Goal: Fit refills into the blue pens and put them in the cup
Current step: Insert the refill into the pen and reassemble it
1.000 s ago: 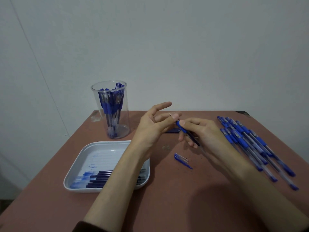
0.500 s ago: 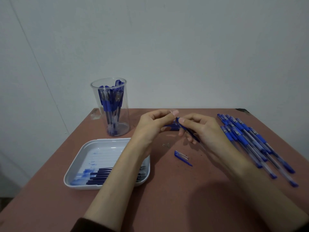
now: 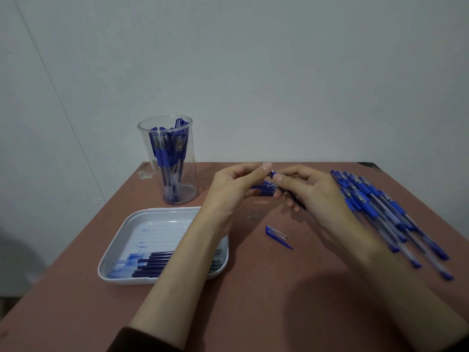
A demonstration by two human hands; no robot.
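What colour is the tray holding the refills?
The tray is white, smeared with blue ink; the head view shows it.

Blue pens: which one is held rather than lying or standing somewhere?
The pen held between the left hand and right hand; the others lie in a row or stand in the cup.

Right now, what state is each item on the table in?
Cup: upright, holding blue pens.
Tray: ink-smeared, holding dark refills.
Held pen: uncapped, pinched by left hand and right hand.
Cap: lying loose on the table.
Loose pens: lying in a row at right.
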